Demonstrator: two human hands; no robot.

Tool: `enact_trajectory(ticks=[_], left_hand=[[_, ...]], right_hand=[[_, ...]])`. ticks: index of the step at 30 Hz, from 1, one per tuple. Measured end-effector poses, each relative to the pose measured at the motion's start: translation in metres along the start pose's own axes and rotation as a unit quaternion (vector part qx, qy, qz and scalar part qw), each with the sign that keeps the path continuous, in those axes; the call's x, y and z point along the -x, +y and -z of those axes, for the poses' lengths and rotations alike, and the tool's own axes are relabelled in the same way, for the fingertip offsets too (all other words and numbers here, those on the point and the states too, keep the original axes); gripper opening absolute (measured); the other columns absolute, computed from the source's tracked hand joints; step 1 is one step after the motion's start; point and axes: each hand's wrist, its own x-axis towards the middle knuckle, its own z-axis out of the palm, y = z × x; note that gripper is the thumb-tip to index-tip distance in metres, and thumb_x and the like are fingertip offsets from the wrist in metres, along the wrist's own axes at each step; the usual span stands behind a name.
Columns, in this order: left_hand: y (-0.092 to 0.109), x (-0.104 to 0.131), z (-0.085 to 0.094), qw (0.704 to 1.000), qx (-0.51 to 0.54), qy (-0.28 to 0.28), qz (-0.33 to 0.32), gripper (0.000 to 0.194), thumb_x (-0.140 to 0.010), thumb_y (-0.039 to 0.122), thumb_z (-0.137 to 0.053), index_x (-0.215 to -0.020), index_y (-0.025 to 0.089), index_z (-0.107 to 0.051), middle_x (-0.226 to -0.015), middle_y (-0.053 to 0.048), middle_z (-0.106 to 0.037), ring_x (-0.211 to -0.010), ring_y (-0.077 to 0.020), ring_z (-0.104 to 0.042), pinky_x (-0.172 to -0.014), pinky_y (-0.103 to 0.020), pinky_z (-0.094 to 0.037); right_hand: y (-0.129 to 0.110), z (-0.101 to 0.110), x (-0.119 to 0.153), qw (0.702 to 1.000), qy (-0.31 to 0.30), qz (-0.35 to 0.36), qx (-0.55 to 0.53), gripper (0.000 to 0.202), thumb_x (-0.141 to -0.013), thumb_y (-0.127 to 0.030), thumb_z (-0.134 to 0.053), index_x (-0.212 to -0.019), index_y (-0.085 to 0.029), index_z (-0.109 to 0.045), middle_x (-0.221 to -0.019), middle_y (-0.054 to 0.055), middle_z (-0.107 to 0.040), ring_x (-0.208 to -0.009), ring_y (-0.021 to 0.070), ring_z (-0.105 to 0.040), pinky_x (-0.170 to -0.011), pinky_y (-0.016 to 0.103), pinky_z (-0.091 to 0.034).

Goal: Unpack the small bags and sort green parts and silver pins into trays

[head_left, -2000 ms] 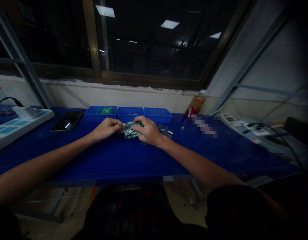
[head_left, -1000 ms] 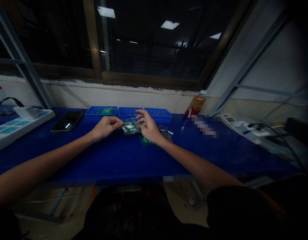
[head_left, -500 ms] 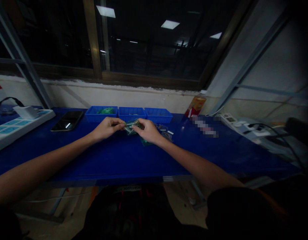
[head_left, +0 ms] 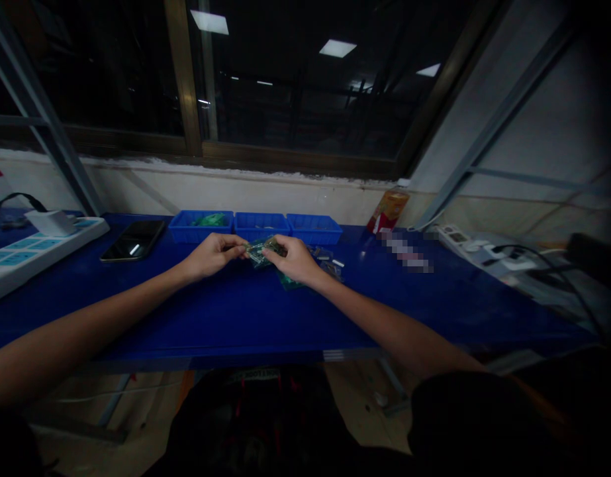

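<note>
A small clear plastic bag (head_left: pixel 260 254) with greenish and metallic bits inside is held between both hands above the blue table (head_left: pixel 226 318). My left hand (head_left: pixel 213 255) pinches the bag's left end with thumb and fingertips. On its right side, my right hand (head_left: pixel 292 257) grips it, thumb on top. Under and beside the right hand lie a green packet (head_left: pixel 289 283) and several small clear bags (head_left: pixel 331 265), partly hidden by the hand. Behind the hands stand a blue bin (head_left: pixel 181 233) with green pieces, a middle bin (head_left: pixel 255 232) and a right bin (head_left: pixel 315 233).
A phone (head_left: pixel 134 240) lies at the left, beside a white power strip (head_left: pixel 37 252) with a plugged-in adapter. At the back right stands a drink bottle (head_left: pixel 388 209). Another power strip (head_left: pixel 484 255) with cables is farther right.
Both hands have barely moved and still hold the bag. The bag's shape has shifted slightly between the fingers.
</note>
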Motion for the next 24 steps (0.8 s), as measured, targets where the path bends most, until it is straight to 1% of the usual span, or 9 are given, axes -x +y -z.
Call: enact_trajectory(ticks=[4, 8, 10, 13, 15, 18, 20, 22, 24], left_hand=[[-0.002, 0.000, 0.000, 1.000, 0.007, -0.004, -0.003, 0.013, -0.074, 0.022, -0.058, -0.079, 0.012, -0.064, -0.072, -0.004, -0.065, -0.070, -0.0133, -0.058, -0.070, -0.026, -0.043], [-0.003, 0.000, 0.000, 1.000, 0.007, -0.008, 0.015, 0.013, -0.073, 0.023, -0.058, -0.078, 0.012, -0.063, -0.072, -0.004, -0.065, -0.067, -0.0127, -0.057, -0.066, -0.025, -0.042], [-0.003, 0.000, -0.001, 0.999, 0.008, -0.003, 0.039, 0.011, -0.071, 0.021, -0.060, -0.077, 0.012, -0.062, -0.072, -0.004, -0.065, -0.065, -0.0125, -0.057, -0.064, -0.025, -0.042], [-0.003, 0.000, -0.001, 0.996, 0.014, 0.022, 0.087, 0.012, -0.072, 0.023, -0.060, -0.077, 0.012, -0.062, -0.070, -0.004, -0.065, -0.061, -0.0121, -0.055, -0.060, -0.024, -0.040], [-0.001, 0.000, -0.002, 0.991, 0.042, 0.021, 0.128, 0.021, -0.077, 0.031, -0.056, -0.077, 0.012, -0.063, -0.069, -0.005, -0.065, -0.060, -0.0123, -0.055, -0.056, -0.024, -0.038], [0.005, 0.002, -0.003, 0.974, 0.125, 0.000, 0.186, 0.037, -0.082, 0.044, -0.049, -0.074, 0.011, -0.063, -0.065, -0.006, -0.064, -0.057, -0.0126, -0.055, -0.051, -0.023, -0.034], [0.008, 0.003, -0.004, 0.967, 0.165, -0.002, 0.195, 0.032, -0.079, 0.042, -0.055, -0.071, 0.012, -0.062, -0.063, -0.004, -0.063, -0.055, -0.0112, -0.054, -0.049, -0.022, -0.032], [0.010, 0.004, -0.004, 0.964, 0.180, -0.008, 0.194, 0.023, -0.074, 0.035, -0.063, -0.070, 0.013, -0.060, -0.063, -0.003, -0.062, -0.054, -0.0098, -0.053, -0.049, -0.021, -0.031], [0.011, 0.005, -0.005, 0.963, 0.183, -0.026, 0.197, 0.021, -0.072, 0.033, -0.066, -0.070, 0.013, -0.059, -0.065, -0.002, -0.062, -0.055, -0.0092, -0.053, -0.051, -0.021, -0.032]], right_hand=[[0.002, -0.001, 0.000, 1.000, 0.002, 0.010, -0.001, 0.016, -0.077, -0.030, -0.051, -0.071, -0.015, -0.053, -0.066, -0.002, -0.055, -0.061, 0.0106, -0.047, -0.057, 0.023, -0.034], [0.000, 0.000, 0.002, 0.999, 0.008, 0.021, 0.047, 0.017, -0.078, -0.030, -0.051, -0.070, -0.016, -0.054, -0.063, -0.002, -0.054, -0.060, 0.0110, -0.048, -0.057, 0.023, -0.034], [-0.001, 0.001, 0.003, 0.996, 0.022, 0.044, 0.080, 0.014, -0.079, -0.028, -0.052, -0.073, -0.016, -0.056, -0.067, 0.000, -0.057, -0.063, 0.0123, -0.050, -0.059, 0.024, -0.037], [-0.001, 0.002, 0.005, 0.986, 0.052, 0.111, 0.116, 0.012, -0.081, -0.023, -0.050, -0.085, -0.017, -0.060, -0.081, 0.004, -0.061, -0.075, 0.0144, -0.054, -0.070, 0.028, -0.041], [0.001, 0.003, 0.006, 0.975, 0.071, 0.159, 0.138, 0.017, -0.083, -0.020, -0.047, -0.093, -0.019, -0.061, -0.087, 0.005, -0.060, -0.082, 0.0152, -0.054, -0.076, 0.030, -0.042], [0.004, 0.006, 0.005, 0.956, 0.083, 0.215, 0.183, 0.025, -0.083, -0.014, -0.045, -0.099, -0.023, -0.063, -0.091, 0.005, -0.058, -0.087, 0.0169, -0.052, -0.080, 0.034, -0.043], [0.005, 0.008, 0.005, 0.946, 0.083, 0.238, 0.203, 0.034, -0.080, -0.008, -0.045, -0.101, -0.027, -0.063, -0.098, 0.005, -0.056, -0.093, 0.0185, -0.051, -0.082, 0.037, -0.043], [0.006, 0.009, 0.005, 0.942, 0.090, 0.248, 0.207, 0.041, -0.076, -0.003, -0.045, -0.102, -0.031, -0.063, -0.106, 0.004, -0.054, -0.100, 0.0199, -0.049, -0.085, 0.040, -0.042], [0.006, 0.008, 0.005, 0.943, 0.099, 0.250, 0.197, 0.043, -0.075, -0.002, -0.046, -0.101, -0.032, -0.063, -0.112, 0.004, -0.051, -0.106, 0.0209, -0.047, -0.087, 0.042, -0.042]])
